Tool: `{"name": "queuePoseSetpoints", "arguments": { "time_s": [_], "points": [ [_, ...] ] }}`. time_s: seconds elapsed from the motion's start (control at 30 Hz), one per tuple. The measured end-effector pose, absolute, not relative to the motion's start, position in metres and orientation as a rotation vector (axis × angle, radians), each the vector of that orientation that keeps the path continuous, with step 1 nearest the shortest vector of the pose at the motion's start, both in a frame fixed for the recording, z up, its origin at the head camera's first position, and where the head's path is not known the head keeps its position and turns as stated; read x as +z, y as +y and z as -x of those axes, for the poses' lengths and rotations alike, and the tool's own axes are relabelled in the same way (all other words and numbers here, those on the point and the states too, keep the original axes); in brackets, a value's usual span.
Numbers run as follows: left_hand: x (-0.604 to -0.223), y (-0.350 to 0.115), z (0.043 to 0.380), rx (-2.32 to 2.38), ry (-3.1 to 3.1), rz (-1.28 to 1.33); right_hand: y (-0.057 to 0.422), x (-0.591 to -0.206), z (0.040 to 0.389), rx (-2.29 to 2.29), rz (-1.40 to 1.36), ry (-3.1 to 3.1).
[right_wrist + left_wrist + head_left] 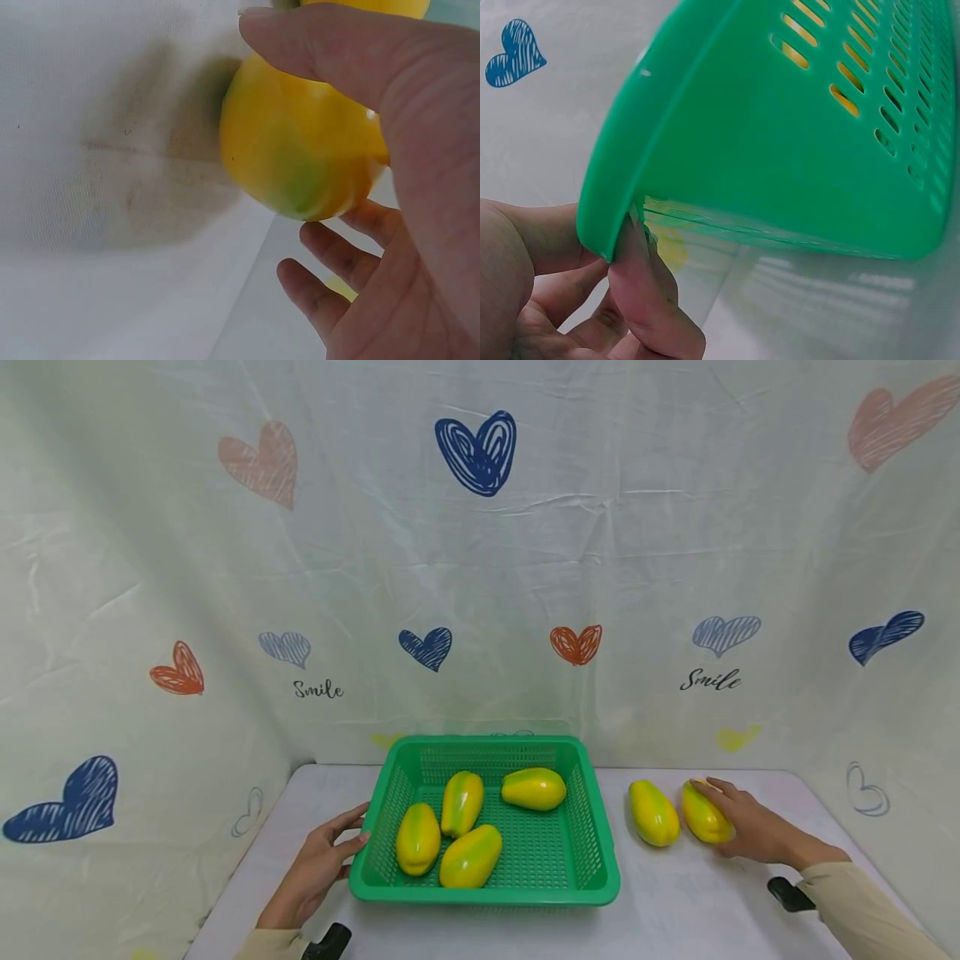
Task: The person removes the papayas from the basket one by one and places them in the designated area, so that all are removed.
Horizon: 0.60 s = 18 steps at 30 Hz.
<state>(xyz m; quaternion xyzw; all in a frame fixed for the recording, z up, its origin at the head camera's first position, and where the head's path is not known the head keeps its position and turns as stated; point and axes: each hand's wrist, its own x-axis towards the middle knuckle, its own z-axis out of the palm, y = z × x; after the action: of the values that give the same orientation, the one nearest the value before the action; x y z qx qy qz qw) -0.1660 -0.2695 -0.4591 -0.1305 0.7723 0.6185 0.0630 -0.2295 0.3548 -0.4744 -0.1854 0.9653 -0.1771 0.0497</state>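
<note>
A green plastic basket [483, 896] stands on the table, with several yellow papayas [534, 788] lying inside it. At its left side my left hand [318, 864] pinches the rim; the left wrist view has the thumb and a finger on either side of the basket's edge [622, 165]. To the right of the basket, my right hand [761, 831] grips a yellow papaya [702, 814] with a greenish patch. In the right wrist view the thumb lies over this papaya [289, 154] and the fingers are at its other side. Another papaya [654, 814] lies just left of it.
The white-covered table [675, 910] runs back to a pale curtain [502, 568] printed with hearts and the word Smile. Black straps or mounts [790, 894] show near both wrists.
</note>
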Motion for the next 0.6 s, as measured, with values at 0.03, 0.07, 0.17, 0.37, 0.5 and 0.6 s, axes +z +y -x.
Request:
{"name": "queuePoseSetpoints", "arguments": {
  "time_s": [0.03,0.07,0.17,0.37,0.5,0.6],
  "points": [
    [-0.459,-0.270,0.166,1.870,2.333,0.396,0.355,-0.474,0.229,-0.538,0.559,2.939],
    [-0.459,-0.270,0.166,1.868,2.333,0.396,0.355,-0.475,0.229,-0.536,0.555,2.940],
    [-0.459,-0.269,0.166,1.866,2.332,0.399,0.355,-0.475,0.229,-0.522,0.550,2.948],
    [-0.460,-0.269,0.166,1.875,2.317,0.394,0.350,-0.464,0.226,-0.455,0.550,3.015],
    [-0.459,-0.268,0.167,1.873,2.322,0.393,0.337,-0.444,0.225,-0.424,0.610,3.067],
    [-0.458,-0.268,0.166,1.868,2.331,0.399,0.322,-0.427,0.224,-0.424,0.716,3.089]
  ]
}}
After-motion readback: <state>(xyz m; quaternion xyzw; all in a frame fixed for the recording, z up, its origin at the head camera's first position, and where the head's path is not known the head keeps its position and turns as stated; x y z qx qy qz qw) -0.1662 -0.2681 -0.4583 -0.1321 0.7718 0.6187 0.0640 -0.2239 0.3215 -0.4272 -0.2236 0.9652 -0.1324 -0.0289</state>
